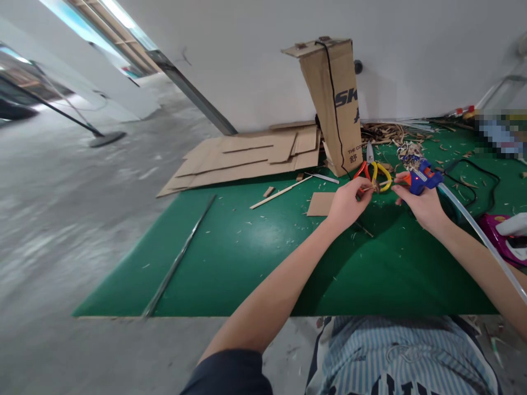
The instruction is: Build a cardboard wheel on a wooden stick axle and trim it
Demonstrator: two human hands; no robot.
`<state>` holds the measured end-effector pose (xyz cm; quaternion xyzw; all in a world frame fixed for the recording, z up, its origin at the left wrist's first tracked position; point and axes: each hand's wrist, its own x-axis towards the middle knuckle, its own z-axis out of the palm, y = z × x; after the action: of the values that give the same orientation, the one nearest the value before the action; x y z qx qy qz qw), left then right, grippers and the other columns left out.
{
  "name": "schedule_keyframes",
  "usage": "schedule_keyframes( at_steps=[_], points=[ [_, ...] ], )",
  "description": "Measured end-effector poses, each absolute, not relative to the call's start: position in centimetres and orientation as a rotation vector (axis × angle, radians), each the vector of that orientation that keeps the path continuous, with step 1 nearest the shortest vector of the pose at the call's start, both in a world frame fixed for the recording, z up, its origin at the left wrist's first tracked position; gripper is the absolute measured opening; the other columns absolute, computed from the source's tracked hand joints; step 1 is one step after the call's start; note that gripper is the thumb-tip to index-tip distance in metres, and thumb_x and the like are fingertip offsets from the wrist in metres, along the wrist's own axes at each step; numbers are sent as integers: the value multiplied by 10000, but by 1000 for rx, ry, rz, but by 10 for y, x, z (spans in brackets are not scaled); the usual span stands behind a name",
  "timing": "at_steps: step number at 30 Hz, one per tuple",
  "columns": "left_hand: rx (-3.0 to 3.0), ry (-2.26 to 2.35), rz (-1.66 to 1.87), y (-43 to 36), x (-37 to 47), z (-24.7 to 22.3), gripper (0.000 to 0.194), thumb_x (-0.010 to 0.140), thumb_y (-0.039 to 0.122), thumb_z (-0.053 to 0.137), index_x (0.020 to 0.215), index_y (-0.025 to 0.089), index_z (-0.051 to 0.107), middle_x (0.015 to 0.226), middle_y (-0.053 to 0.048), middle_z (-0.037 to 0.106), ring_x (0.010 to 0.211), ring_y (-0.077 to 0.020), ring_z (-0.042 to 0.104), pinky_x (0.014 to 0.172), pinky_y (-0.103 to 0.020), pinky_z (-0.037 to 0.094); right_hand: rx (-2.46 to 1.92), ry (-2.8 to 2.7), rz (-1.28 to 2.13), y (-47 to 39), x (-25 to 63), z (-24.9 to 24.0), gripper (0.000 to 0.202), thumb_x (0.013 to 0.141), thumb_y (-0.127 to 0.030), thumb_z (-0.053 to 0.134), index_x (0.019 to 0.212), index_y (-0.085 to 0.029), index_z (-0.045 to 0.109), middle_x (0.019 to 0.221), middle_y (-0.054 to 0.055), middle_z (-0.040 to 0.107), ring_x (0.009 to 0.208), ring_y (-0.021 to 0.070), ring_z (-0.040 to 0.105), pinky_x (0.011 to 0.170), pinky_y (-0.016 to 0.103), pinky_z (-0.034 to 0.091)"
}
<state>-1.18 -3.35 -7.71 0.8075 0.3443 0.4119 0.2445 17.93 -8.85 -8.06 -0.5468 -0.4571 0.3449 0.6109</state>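
Observation:
My left hand (349, 204) is closed, its fingertips pinching a small brown piece (376, 187) with a thin stick-like part, too small to name surely. Close beside it, my right hand (424, 206) is closed around a blue hot glue gun (428, 176) with an orange trigger. A long translucent glue stick (473, 224) runs from the gun's rear across my right forearm. Just behind the fingers lie pliers with red and yellow handles (384, 172), partly hidden. A small cardboard square (319, 204) lies left of my left hand.
A tall cardboard box (335, 104) stands at the wall beside flat cardboard sheets (247, 159). Brown scraps (389, 133) are heaped behind. A thin wooden strip (280, 193) and a clear strip (181, 255) lie on the green table (230, 274). A magenta device (504, 241) sits at right.

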Motion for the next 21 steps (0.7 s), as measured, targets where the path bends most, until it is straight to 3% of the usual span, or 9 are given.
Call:
schedule_keyframes(
  at_steps=[5, 8, 16, 21],
  points=[
    [2052, 1031, 1217, -27, -14, -77, 68, 915, 243, 607, 901, 194, 653, 819, -23, 730, 684, -127, 676, 611, -232, 494, -1366, -1075, 817, -92, 190, -73, 374, 701, -477, 812, 960, -233, 695, 626, -26, 605, 431, 93, 455, 370, 258, 365],
    [1903, 1020, 1267, -24, -14, -77, 41, 900, 224, 623, 904, 187, 637, 799, -20, 717, 698, -128, 701, 615, -229, 526, -1307, -1085, 928, -95, 191, -65, 399, 697, -532, 809, 926, -233, 678, 630, -33, 579, 423, 80, 436, 339, 239, 305],
    [1693, 977, 1306, -13, -17, -83, 167, 918, 315, 623, 1023, 193, 577, 920, -45, 731, 694, -118, 709, 576, -222, 544, -1356, -1179, 1142, -97, 194, -67, 453, 693, -563, 817, 889, -216, 601, 585, -58, 506, 387, 56, 363, 330, 227, 254],
    [1442, 849, 1298, -8, -16, -84, 148, 847, 294, 701, 916, 185, 628, 811, -11, 703, 644, -94, 662, 524, -183, 473, -1338, -1240, 1220, -100, 193, -64, 432, 737, -559, 780, 816, -216, 531, 488, -86, 418, 390, 55, 336, 361, 219, 207]
  ],
)
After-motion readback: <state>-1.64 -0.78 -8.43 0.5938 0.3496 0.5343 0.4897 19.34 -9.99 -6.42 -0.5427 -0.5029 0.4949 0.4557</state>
